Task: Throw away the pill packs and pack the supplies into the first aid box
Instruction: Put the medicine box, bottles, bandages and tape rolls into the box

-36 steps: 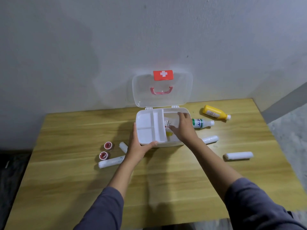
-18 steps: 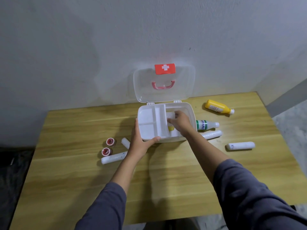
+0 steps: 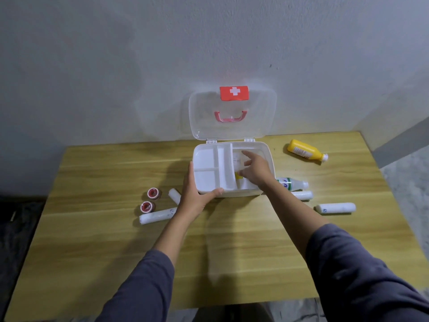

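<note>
The white first aid box (image 3: pixel 269 156) stands open at the table's back, its clear lid (image 3: pixel 255 112) leaning on the wall. A white divided tray (image 3: pixel 206 159) fills the box's left half. My left hand (image 3: pixel 195 196) grips the box's front left corner, thumb on the tray rim. My right hand (image 3: pixel 255 170) reaches into the right half with fingers apart, over a pale pack (image 3: pixel 236 159) and something yellow (image 3: pixel 238 176); most of what is under it is hidden.
On the wooden table (image 3: pixel 232 252) lie a yellow bottle (image 3: pixel 304 152), a white green-labelled bottle (image 3: pixel 293 184) and gauze rolls (image 3: pixel 336 208) (image 3: pixel 303 195) to the right. To the left are two more rolls (image 3: pixel 157 215) (image 3: pixel 174 195) and two red tape rolls (image 3: pixel 153 193) (image 3: pixel 146 206).
My right hand has slid deeper into the box's right half and its fingers have spread. My left hand keeps its grip on the front left corner.
</note>
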Tool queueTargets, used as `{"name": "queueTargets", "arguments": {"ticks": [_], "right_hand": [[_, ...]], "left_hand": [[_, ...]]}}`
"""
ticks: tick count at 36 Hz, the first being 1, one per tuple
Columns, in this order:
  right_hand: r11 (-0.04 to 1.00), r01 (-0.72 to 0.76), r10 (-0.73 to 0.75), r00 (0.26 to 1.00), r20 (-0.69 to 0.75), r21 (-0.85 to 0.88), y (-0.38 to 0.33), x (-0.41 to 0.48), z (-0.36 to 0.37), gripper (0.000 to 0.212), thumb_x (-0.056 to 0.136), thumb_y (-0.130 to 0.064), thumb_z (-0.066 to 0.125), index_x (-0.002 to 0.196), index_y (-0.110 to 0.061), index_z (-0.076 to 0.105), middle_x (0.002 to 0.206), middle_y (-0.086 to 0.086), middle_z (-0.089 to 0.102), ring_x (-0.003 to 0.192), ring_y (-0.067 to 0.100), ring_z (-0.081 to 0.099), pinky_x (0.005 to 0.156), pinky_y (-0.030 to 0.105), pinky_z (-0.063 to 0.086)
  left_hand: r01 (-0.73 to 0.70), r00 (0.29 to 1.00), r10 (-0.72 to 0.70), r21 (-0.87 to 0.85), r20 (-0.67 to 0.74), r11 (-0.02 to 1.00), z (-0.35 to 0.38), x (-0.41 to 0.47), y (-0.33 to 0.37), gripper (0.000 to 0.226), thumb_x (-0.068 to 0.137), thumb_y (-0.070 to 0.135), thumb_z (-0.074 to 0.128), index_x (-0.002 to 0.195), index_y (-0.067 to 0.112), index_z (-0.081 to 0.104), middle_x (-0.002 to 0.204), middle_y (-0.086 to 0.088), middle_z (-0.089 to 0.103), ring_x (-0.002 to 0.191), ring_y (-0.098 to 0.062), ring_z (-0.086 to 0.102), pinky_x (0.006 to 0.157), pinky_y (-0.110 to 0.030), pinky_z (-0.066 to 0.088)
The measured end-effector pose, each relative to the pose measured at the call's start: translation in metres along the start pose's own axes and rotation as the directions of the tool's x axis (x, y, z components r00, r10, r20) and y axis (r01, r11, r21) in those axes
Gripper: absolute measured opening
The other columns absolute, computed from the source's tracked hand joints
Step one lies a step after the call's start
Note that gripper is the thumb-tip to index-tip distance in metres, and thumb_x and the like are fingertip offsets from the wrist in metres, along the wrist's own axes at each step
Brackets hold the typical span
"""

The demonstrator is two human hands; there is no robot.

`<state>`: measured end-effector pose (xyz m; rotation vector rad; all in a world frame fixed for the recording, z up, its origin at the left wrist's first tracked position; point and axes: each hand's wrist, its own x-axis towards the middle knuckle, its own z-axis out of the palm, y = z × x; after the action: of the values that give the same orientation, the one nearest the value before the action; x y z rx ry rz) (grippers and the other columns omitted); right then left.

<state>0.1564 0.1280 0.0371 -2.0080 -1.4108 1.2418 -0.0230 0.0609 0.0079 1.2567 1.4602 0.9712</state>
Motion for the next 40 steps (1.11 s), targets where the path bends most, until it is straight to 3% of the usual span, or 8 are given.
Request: {"name": "queueTargets", "arguments": {"ticks": [8,13,18,21,24,28,35,40], "right_hand": [[0.998,0.060,-0.061,0.998,-0.035,-0.027,0.002,-0.003,-0.004,0.072,0.079,-0.005,0.067,0.141,-0.016,0.034,0.128,0.011,0.056,0.115,0.025,0.054,0.081,0.024,0.041],[0.957,0.253,-0.210,0.943,-0.260,0.144,0.006,-0.025,-0.033,0.043,0.078,-0.001,0.065,0.120,-0.009,0.055,0.113,0.013,0.063,0.106,0.022,0.059,0.085,0.026,0.046],[0.934,0.337,-0.260,0.871,-0.417,0.121,0.041,-0.040,-0.067,0.030,0.077,-0.003,0.067,0.106,-0.008,0.062,0.102,0.005,0.066,0.099,0.019,0.062,0.086,0.029,0.048],[0.968,0.249,-0.223,0.907,-0.356,0.027,0.072,-0.039,-0.077,0.033,0.075,-0.007,0.071,0.107,-0.008,0.062,0.110,0.009,0.066,0.103,0.022,0.060,0.084,0.026,0.042],[0.980,0.172,-0.187,0.967,-0.174,-0.098,0.094,-0.034,-0.079,0.045,0.073,-0.010,0.074,0.116,-0.009,0.060,0.116,0.009,0.062,0.109,0.022,0.055,0.086,0.026,0.038],[0.888,0.191,-0.183,0.981,0.058,-0.418,0.110,-0.025,-0.074,0.049,0.074,-0.015,0.071,0.120,-0.016,0.058,0.116,0.010,0.061,0.106,0.029,0.056,0.084,0.035,0.044],[0.789,0.106,-0.168,0.985,-0.047,-0.605,0.110,-0.018,-0.077,0.037,0.084,-0.029,0.059,0.121,-0.025,0.053,0.115,0.006,0.057,0.103,0.030,0.054,0.075,0.036,0.038],[0.869,0.107,-0.235,0.949,-0.212,-0.483,0.098,-0.027,-0.096,0.036,0.085,-0.040,0.058,0.115,-0.021,0.052,0.106,0.006,0.056,0.089,0.030,0.056,0.063,0.032,0.039]], "left_hand": [[0.060,0.998,-0.061,0.018,0.016,0.998,0.001,0.001,-0.004,0.114,0.058,0.043,0.083,0.148,0.030,0.014,0.154,0.007,0.025,0.141,-0.011,0.026,0.114,-0.039,0.030],[0.055,0.998,-0.056,0.036,0.015,0.998,0.000,0.002,-0.002,0.109,0.064,0.031,0.086,0.148,0.028,0.015,0.150,0.008,0.027,0.137,-0.009,0.028,0.112,-0.033,0.028],[0.097,0.995,-0.098,0.065,0.025,0.993,-0.002,0.004,-0.006,0.121,0.048,0.065,0.082,0.146,0.032,0.019,0.152,0.001,0.032,0.140,-0.016,0.032,0.113,-0.047,0.032],[0.093,0.995,-0.094,0.076,0.017,0.993,-0.002,0.004,-0.005,0.121,0.049,0.063,0.082,0.146,0.029,0.019,0.152,0.001,0.031,0.140,-0.015,0.031,0.114,-0.046,0.031],[0.094,0.995,-0.095,0.092,0.007,0.991,-0.002,0.004,-0.005,0.121,0.049,0.063,0.081,0.147,0.029,0.019,0.153,0.001,0.030,0.140,-0.015,0.030,0.114,-0.046,0.031],[0.088,0.996,-0.088,0.103,0.003,0.991,-0.003,0.005,-0.008,0.120,0.050,0.064,0.082,0.146,0.029,0.020,0.153,-0.001,0.031,0.141,-0.017,0.031,0.113,-0.048,0.032],[0.086,0.996,-0.087,0.089,0.001,0.992,-0.002,0.003,-0.004,0.120,0.052,0.055,0.081,0.149,0.028,0.014,0.156,0.004,0.024,0.143,-0.012,0.025,0.116,-0.044,0.027],[0.100,0.995,-0.101,0.071,0.007,0.992,-0.002,0.003,-0.002,0.124,0.050,0.056,0.081,0.149,0.028,0.013,0.156,0.004,0.024,0.142,-0.013,0.025,0.116,-0.044,0.027]]}}
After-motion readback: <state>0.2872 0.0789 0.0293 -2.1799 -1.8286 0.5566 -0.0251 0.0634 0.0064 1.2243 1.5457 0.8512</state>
